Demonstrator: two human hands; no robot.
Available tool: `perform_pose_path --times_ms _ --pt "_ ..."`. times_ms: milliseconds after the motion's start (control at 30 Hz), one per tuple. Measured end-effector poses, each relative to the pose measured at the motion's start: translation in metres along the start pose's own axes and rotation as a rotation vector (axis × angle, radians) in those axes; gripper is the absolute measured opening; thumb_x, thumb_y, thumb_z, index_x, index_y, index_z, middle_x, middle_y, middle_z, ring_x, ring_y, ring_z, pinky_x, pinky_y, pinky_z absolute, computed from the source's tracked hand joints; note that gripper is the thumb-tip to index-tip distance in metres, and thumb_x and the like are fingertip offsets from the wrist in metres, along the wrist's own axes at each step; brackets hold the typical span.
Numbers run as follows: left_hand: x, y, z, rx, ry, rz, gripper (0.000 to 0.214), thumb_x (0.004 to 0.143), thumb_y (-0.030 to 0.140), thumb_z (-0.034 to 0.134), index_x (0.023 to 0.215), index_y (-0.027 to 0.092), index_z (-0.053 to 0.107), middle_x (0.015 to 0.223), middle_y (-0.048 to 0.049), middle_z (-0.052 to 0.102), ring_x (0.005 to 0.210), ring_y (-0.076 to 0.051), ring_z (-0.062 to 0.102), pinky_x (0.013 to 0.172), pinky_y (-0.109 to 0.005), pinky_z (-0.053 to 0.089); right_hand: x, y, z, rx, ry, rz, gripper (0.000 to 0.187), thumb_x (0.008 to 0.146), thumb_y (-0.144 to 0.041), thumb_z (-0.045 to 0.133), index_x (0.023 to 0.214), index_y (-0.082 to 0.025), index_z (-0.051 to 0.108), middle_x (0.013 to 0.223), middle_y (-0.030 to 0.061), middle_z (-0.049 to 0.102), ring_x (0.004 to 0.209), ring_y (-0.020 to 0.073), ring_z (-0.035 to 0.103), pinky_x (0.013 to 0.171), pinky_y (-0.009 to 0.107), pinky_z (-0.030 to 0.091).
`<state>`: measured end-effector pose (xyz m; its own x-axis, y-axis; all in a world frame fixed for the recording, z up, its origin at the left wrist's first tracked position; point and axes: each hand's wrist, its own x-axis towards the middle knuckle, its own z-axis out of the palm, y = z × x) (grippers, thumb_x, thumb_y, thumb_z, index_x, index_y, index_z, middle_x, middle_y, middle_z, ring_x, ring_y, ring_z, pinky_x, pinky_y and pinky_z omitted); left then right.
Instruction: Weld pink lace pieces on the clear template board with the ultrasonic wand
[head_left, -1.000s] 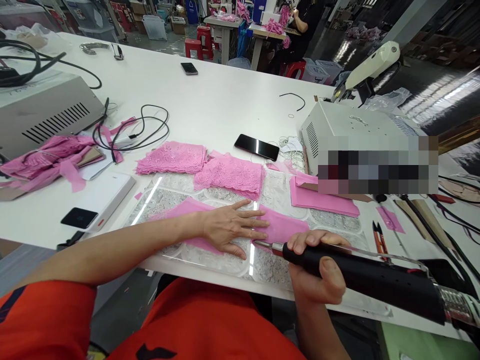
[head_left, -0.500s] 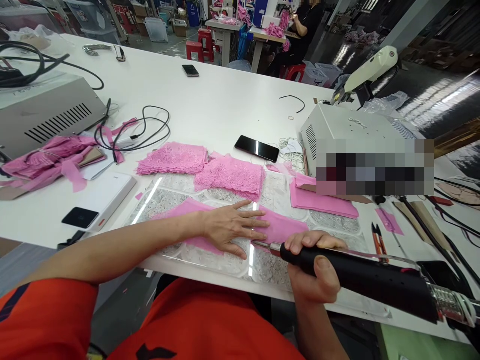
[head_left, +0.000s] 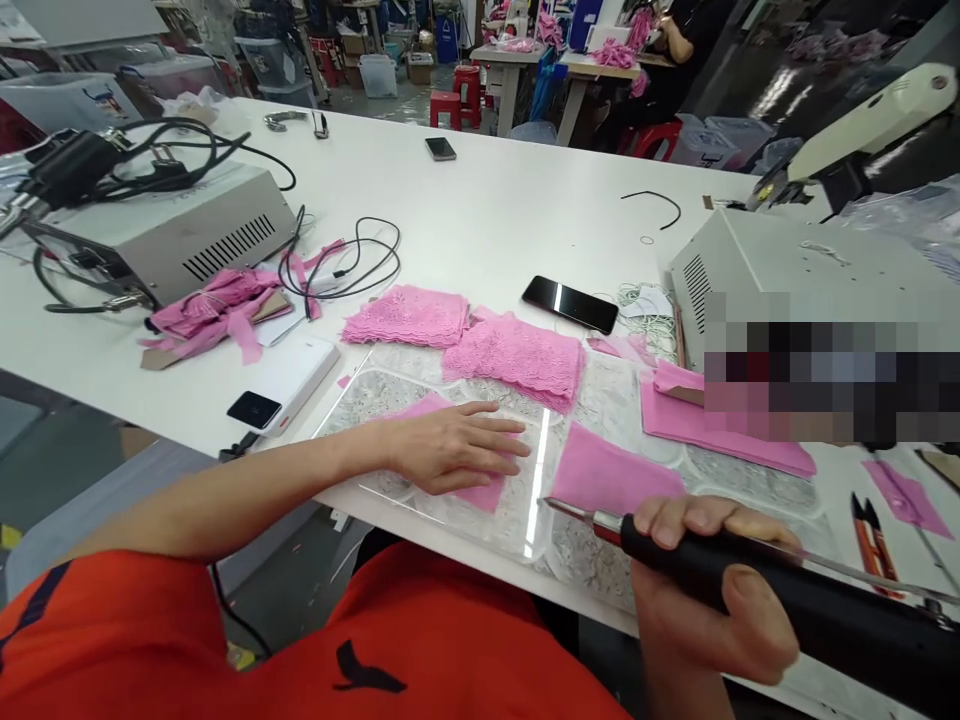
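Observation:
My left hand (head_left: 454, 447) lies flat, fingers stretched out, on a piece of thin pink fabric (head_left: 484, 492) that it partly covers. Across a gap to the right is a second flat piece of pink fabric (head_left: 611, 470). My right hand (head_left: 705, 580) is wrapped round the black handle of a hand-held cutter (head_left: 810, 605). The cutter's thin metal tip points left, near the lower left corner of the right-hand piece. Beneath both pieces is a clear sheet (head_left: 457, 535) over a grey marbled surface. Two lace-edged pink stacks (head_left: 517, 355) lie just beyond.
A folded pink stack (head_left: 720, 430) and a grey box (head_left: 780, 265) stand to the right. Two orange-and-black tools (head_left: 874, 545) lie nearby. Beyond the stacks is a phone (head_left: 570, 304). Left are a white box (head_left: 307, 375), coiled cable (head_left: 375, 260) and another grey box (head_left: 202, 225).
The two pink pieces, earlier meeting beside my left fingers, are now apart. My left hand and its piece have shifted left of the cutter tip. The head view has turned left.

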<state>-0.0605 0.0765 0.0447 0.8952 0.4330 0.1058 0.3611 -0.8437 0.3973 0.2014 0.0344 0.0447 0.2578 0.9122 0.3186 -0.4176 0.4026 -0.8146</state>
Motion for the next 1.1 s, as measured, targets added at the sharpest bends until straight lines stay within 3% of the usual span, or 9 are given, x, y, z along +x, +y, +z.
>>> perform_pose_path --times_ms 100,233,433,1100 --pt "-0.026 0.004 0.006 -0.012 -0.011 -0.045 0.039 0.099 0.031 0.038 0.130 0.019 0.058 0.145 -0.0065 0.048 0.144 -0.022 0.029 0.121 -0.044 0.009 -0.005 0.002 0.007 0.028 -0.050 0.042 0.016 0.069 -0.027 0.060 0.084 -0.022 0.057 0.070 -0.0043 0.050 0.051 0.0100 0.050 0.046 0.031 0.045" --pt "-0.039 0.006 0.017 -0.025 -0.022 -0.090 0.041 0.098 0.037 0.043 0.134 0.022 0.055 0.150 -0.0056 0.041 0.144 -0.024 0.028 0.121 -0.046 0.002 -0.011 0.008 0.015 0.043 -0.109 0.045 0.016 0.071 -0.027 0.060 0.086 -0.021 0.058 0.072 -0.0035 0.051 0.052 0.0100 0.051 0.047 0.031 0.046" --pt "-0.040 0.008 0.022 0.002 -0.017 -0.121 0.046 0.096 0.045 0.048 0.136 0.024 0.053 0.151 -0.0056 0.038 0.145 -0.024 0.025 0.120 -0.047 -0.004 -0.014 0.009 0.021 0.031 -0.154 0.051 0.016 0.072 -0.028 0.059 0.087 -0.021 0.058 0.072 -0.0035 0.051 0.052 0.0100 0.051 0.047 0.031 0.046" --pt "-0.042 0.010 0.025 0.019 0.024 -0.144 0.048 0.094 0.047 0.051 0.136 0.025 0.052 0.150 -0.0063 0.040 0.144 -0.025 0.027 0.120 -0.050 0.000 -0.021 0.013 0.026 0.028 -0.180 0.072 0.018 0.073 -0.027 0.060 0.089 -0.021 0.058 0.074 -0.0035 0.052 0.054 0.0098 0.051 0.049 0.030 0.046"
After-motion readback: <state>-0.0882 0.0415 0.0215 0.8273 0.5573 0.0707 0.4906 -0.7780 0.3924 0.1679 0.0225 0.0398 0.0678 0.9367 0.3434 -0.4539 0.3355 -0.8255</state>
